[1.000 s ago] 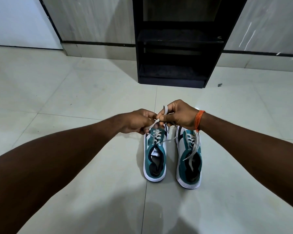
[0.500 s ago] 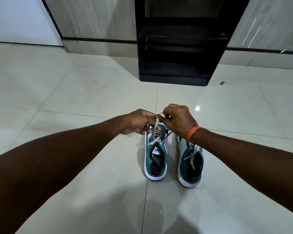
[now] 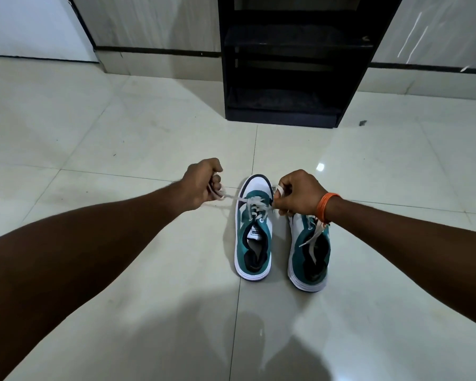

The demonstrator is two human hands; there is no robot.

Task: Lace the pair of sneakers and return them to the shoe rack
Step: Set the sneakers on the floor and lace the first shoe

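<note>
Two teal and white sneakers stand side by side on the floor, toes pointing away from me. The left sneaker has its white lace stretched sideways across the eyelets. My left hand grips one lace end, pulled out to the shoe's left. My right hand holds the other end just right of the toe and covers the front of the right sneaker. That shoe's lace ends hang loose over its opening.
A black shoe rack with dark shelves stands against the wall straight ahead, beyond the shoes. Glossy cream floor tiles surround everything. A small dark speck lies right of the rack's base.
My hands were together over the left sneaker's toe; now they have drawn apart sideways, stretching the lace taut. The toe of the left sneaker has come into view.
</note>
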